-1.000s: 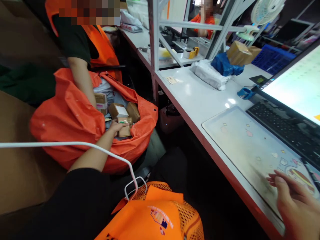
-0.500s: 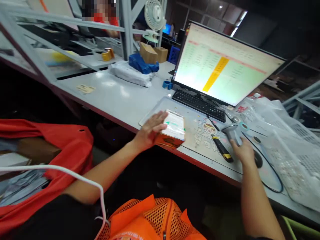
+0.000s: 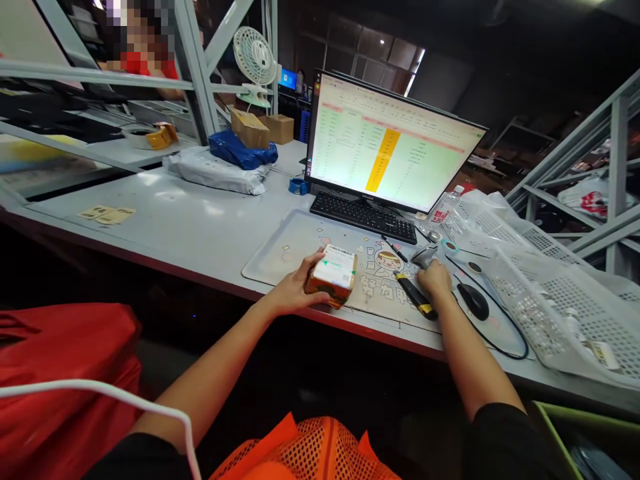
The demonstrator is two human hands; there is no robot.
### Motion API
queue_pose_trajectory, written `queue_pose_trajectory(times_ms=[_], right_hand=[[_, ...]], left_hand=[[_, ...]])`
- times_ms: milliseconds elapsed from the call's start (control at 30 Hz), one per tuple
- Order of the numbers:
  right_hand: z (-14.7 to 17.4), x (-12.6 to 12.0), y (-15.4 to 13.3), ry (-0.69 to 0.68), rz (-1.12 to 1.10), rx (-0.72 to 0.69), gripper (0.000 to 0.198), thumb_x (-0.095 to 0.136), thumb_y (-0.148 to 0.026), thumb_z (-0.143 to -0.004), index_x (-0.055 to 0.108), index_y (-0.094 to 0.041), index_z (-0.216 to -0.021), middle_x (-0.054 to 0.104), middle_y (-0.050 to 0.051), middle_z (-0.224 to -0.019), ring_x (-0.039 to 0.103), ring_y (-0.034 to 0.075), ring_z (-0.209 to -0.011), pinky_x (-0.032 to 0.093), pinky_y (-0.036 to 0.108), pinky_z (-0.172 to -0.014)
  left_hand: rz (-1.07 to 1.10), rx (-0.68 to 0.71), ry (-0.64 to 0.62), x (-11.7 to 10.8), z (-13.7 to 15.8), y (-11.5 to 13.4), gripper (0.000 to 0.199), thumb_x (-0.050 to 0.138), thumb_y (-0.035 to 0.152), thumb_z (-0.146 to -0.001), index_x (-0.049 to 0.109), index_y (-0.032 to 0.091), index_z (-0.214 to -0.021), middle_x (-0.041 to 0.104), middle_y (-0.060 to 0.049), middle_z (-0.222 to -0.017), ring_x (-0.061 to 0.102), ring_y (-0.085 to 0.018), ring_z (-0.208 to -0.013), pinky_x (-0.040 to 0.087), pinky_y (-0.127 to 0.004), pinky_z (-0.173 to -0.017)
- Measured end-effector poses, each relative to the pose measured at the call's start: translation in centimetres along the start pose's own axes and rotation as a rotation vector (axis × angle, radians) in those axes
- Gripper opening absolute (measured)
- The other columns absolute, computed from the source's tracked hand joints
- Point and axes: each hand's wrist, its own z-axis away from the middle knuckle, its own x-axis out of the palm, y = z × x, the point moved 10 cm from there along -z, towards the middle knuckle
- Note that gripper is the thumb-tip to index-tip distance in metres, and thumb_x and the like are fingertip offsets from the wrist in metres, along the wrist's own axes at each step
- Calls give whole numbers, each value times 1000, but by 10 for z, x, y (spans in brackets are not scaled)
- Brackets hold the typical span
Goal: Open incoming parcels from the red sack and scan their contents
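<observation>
My left hand (image 3: 294, 291) grips a small orange-and-brown box (image 3: 336, 270) from its left side, thumb low on the front. A white shipping label with a barcode covers the box's upper face. The box is over the front edge of the printed desk mat (image 3: 273, 257). Further right, my right hand (image 3: 436, 279) is wrapped around a grey handheld barcode scanner (image 3: 425, 255), whose head points away from me. Beside that hand lies a black-and-yellow utility knife (image 3: 415, 295). A dark pen (image 3: 394, 247) rests just beyond it.
A lit monitor (image 3: 390, 143) and black keyboard (image 3: 363, 217) stand behind the mat. On the right are a mouse (image 3: 473, 301) and white plastic baskets (image 3: 575, 293). Parcels (image 3: 215, 170) lie at the back left. A red bag (image 3: 70, 360) hangs low left; a person (image 3: 150, 67) is beyond the frame.
My view has turned right and steadied. My left hand has shifted its hold around the box, whose label now faces me more clearly. My right hand has closed around the scanner.
</observation>
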Motion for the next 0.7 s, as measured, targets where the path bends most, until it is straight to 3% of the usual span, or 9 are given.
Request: queue_pose_trajectory(times_ms=[100,200,267,367,500,700], right_hand=[[4,-21,-7,7,-28,-13,49,58,-36,-97,62,-3,-133,68,29,-127,66,38,-120,52,44,-98],[18,-57,-18,-83,-163,-149,35,61,-40,-96,70,-11,-113,74,15,-94,71,26,-85,55,34,-75],[37,-86,-33,-200,-300,-302,32,66,-45,-93,71,-14,-103,68,6,-75,63,18,-64,49,28,-59],[73,-130,-58,-305,-381,-492,38,72,-54,-88,71,-18,-97,58,-1,-63,50,12,-50,37,24,-45],[111,-165,-95,-345,-284,-682,40,75,-59,-85,74,-20,-96,63,1,-68,50,12,-51,37,25,-45],[133,-183,-130,-268,-213,-876,40,73,-61,-86,77,-23,-98,73,4,-88,65,21,-76,47,30,-64]], left_hand=[[-93,-4,-37,5,0,7,104,83,56,-85,21,40,-166,26,-10,-177,41,-39,-155,43,-55,-125],[-109,20,-72,7,2,12,92,79,49,-90,27,43,-165,22,-4,-178,38,-36,-157,40,-52,-127],[-101,24,-83,8,3,12,86,78,46,-91,32,44,-164,18,-2,-179,37,-34,-158,40,-50,-127],[-89,9,-90,10,5,12,84,79,44,-91,35,42,-163,18,-1,-179,38,-34,-158,40,-50,-127],[-79,22,-81,11,6,16,80,78,40,-92,38,39,-161,18,-3,-179,38,-33,-158,42,-48,-126],[-51,97,-58,9,7,28,71,75,30,-94,43,36,-156,21,-7,-178,38,-31,-158,46,-48,-122]])
